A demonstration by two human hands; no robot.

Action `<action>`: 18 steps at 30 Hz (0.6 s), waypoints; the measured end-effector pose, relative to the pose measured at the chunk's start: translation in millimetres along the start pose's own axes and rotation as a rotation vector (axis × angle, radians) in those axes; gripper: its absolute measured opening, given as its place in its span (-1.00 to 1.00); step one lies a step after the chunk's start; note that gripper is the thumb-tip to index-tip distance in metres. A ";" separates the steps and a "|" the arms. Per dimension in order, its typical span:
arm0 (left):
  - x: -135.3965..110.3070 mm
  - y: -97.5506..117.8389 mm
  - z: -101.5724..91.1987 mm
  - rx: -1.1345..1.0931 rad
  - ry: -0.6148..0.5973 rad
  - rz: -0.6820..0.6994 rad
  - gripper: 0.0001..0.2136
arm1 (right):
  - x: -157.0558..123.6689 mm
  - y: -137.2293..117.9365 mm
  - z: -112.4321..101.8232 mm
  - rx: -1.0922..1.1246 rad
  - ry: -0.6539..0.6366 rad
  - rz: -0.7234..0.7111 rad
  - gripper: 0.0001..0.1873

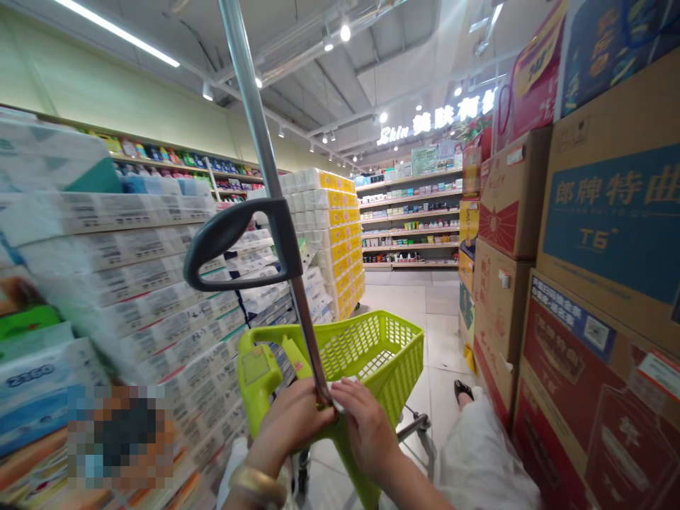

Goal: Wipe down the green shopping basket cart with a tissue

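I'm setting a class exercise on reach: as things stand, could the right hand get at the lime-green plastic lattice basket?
Probably yes: the right hand is close beside the lime-green basket, with nothing visible between, though its fingers now rest on some white material.

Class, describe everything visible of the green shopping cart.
The shopping cart is lime green and looks plastic, with perforated walls, a solid panel at the left and grey metal framework below. It stands upright between stacked packs and boxes. The left hand and right hand meet at its near edge beside a metal pole.
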State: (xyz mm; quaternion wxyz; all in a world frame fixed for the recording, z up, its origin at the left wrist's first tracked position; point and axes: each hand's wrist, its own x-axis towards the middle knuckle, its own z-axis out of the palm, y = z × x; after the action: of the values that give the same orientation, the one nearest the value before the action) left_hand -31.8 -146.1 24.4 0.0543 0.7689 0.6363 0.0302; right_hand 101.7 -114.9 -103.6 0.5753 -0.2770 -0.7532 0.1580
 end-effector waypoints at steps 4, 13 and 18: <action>-1.0 -1.8 -0.8 -0.014 0.015 -0.038 -0.78 | -2.3 14.1 -2.6 -0.007 0.045 0.046 -0.59; 2.7 0.3 1.2 -0.036 0.025 0.039 -0.78 | -5.0 7.8 -0.3 -0.033 0.056 0.000 -0.57; 7.6 -0.5 0.9 -0.041 -0.006 -0.002 -0.79 | -4.5 24.6 -11.2 -0.056 0.107 0.098 -0.59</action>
State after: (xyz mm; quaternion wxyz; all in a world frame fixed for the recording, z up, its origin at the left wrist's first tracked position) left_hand -30.8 -138.6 23.3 0.0719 0.7672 0.6360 0.0407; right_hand 119.1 -98.9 -117.6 0.5983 -0.3376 -0.7111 0.1499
